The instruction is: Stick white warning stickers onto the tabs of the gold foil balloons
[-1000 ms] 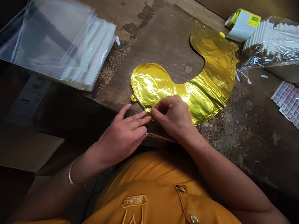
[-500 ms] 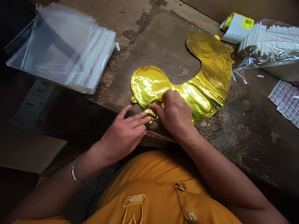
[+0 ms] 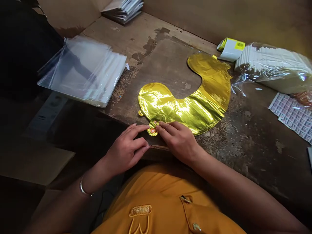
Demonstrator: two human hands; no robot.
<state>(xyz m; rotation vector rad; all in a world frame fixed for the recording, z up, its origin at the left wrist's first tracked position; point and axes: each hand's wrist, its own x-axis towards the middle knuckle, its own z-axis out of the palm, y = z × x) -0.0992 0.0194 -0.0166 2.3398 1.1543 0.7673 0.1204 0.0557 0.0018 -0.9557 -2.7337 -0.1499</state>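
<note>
A flat, gold foil balloon [image 3: 175, 110] of curved shape lies on the worn table, its small tail near the front edge. On that tail sits a small round red-orange sticker [image 3: 152, 130]. My left hand [image 3: 128, 146] touches the tail's left side with its index fingertip, while its thumb and lower fingers pinch the end of a thin printed strip [image 3: 158, 147]. My right hand [image 3: 179, 139] rests palm down, fingers stretched, fingertips on the foil beside the tail. Part of the strip is hidden beneath the right hand.
Clear plastic sleeves [image 3: 83, 74] are stacked at the left table edge. At the back right are a label roll [image 3: 231, 48] and a bag of white sticks [image 3: 273, 61]. Printed sticker sheets [image 3: 292, 113] lie right. Another stack [image 3: 124, 9] stands at the back.
My right hand has gone from a pinch above the foil to flat fingers lower down, uncovering the tail and its sticker. My left fingers have drawn slightly back. The view has shifted.
</note>
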